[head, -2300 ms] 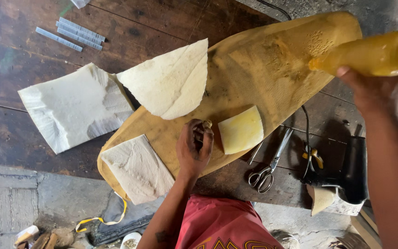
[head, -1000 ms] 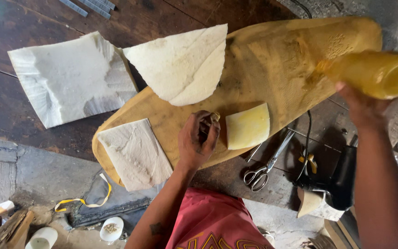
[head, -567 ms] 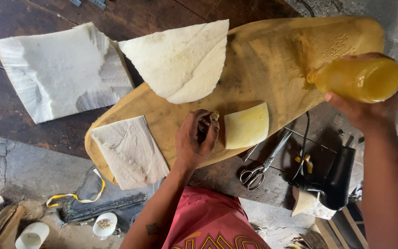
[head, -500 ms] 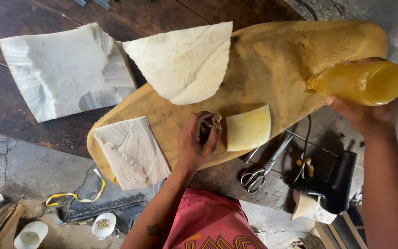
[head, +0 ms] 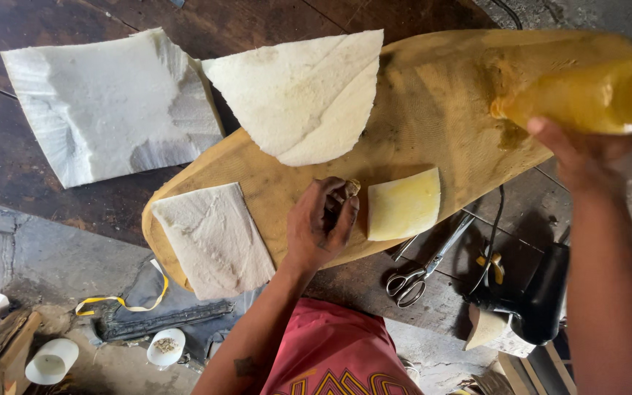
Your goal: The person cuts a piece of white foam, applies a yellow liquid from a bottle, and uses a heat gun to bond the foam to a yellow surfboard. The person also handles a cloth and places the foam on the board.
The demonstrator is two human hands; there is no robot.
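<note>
The yellow bottle (head: 587, 91) looks light and smooth-sided, likely slick with its amber liquid, so it wants a wrapped hold round its body rather than a pinch. It hangs tilted, neck down, over the far right end of the long tan board (head: 448, 139) that lies slantwise across the dark tabletop (head: 74, 212). The right hand (head: 587, 150) reaches up from below with the arm stretched forward, its grip closed round the bottle's underside. The left hand (head: 322, 228) rests on the board's near edge, wrist bent, fingers curled tight on a small brush-like tool (head: 349, 189), just beside a pale yellow square patch (head: 402, 205) that looks thin and limp. A pair of scissors (head: 422, 265) lies near the tabletop's near edge.
</note>
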